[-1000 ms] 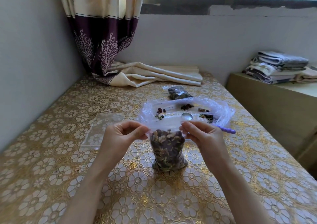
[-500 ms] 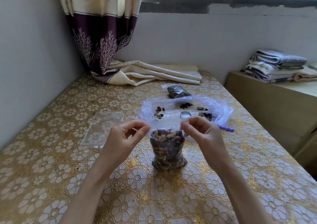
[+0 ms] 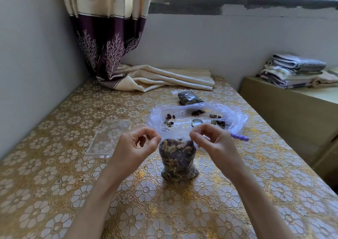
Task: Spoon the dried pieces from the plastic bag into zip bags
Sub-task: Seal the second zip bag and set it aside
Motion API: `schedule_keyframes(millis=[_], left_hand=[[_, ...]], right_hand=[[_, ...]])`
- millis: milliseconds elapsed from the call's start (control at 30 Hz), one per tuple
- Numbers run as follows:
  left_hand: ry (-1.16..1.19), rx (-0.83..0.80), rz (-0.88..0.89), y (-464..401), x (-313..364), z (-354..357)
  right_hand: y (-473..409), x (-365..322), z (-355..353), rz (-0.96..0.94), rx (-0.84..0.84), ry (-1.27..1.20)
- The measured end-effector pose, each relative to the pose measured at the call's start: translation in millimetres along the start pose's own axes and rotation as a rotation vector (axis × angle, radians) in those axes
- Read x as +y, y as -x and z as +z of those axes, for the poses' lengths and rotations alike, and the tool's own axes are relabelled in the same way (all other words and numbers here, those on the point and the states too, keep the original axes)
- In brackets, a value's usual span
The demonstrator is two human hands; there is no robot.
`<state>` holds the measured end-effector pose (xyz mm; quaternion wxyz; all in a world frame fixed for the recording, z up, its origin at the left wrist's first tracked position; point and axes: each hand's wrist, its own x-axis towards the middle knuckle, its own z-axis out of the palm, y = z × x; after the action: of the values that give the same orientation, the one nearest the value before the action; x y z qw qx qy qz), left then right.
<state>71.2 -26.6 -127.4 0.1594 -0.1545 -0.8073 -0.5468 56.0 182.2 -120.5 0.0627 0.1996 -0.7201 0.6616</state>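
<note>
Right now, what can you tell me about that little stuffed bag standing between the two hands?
The zip bag is small, of clear thin plastic, packed nearly to the top with dried pieces in dark purple, tan and greenish tones. It stands upright on the gold flowered tablecloth, its base bulging where it meets the cloth. The left hand and the right hand each pinch an upper corner, stretching the top edge between them. Whether the strip is sealed cannot be told. Just behind it lies the big plastic bag.
</note>
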Motion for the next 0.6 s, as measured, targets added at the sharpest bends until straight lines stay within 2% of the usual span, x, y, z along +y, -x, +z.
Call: schedule_keyframes(millis=[233, 600], left_hand=[[0.038, -0.004, -0.016, -0.9, 3.8, 7.2], [-0.014, -0.016, -0.01, -0.8, 9.2, 8.1]], right_hand=[[-4.4, -4.5, 1.4, -0.005, -0.074, 0.069], [-5.8, -6.6, 3.5, -0.06, -0.073, 0.147]])
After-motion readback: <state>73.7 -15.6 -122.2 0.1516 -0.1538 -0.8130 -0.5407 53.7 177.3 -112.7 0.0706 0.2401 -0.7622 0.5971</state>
